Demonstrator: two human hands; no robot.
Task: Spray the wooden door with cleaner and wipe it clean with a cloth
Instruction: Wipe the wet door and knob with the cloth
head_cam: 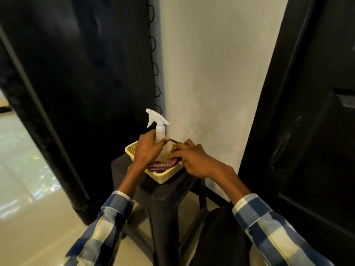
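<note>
Translucent plastic spray bottle with white trigger head (159,129) stands upright in the back-left part of a shallow yellow plastic basket with perforated walls (163,176). Nozzle points left, toward the dark door leaf.

Left hand (148,148) grasps the bottle body below the neck: fingers curled round the left side, thumb stretched across the front, tip showing on the right side. Lower bottle hidden behind the hand, so its base contact with the basket floor is not visible.

Right hand (194,160) reaches into the basket from the right, palm down, fingers bent onto a crumpled red-and-white checked cloth (163,166). Fingertips touch the cloth's upper edge; a closed pinch cannot be told, since the fingertips overlap the fabric.

Cloth lies bunched in the front half of the basket, just beside the bottle. Nothing else visible inside.

Basket sits on the top corner of a dark woven-texture plastic stool (163,198), which stands against a pale plastered wall (211,73).

Dark glossy wooden door (86,64) hangs open to the left, edge near the wall; another dark panelled door (317,112) is on the right. Both forearms wear blue, white and yellow checked sleeves (269,223). Pale tiled floor (38,237) below.
</note>
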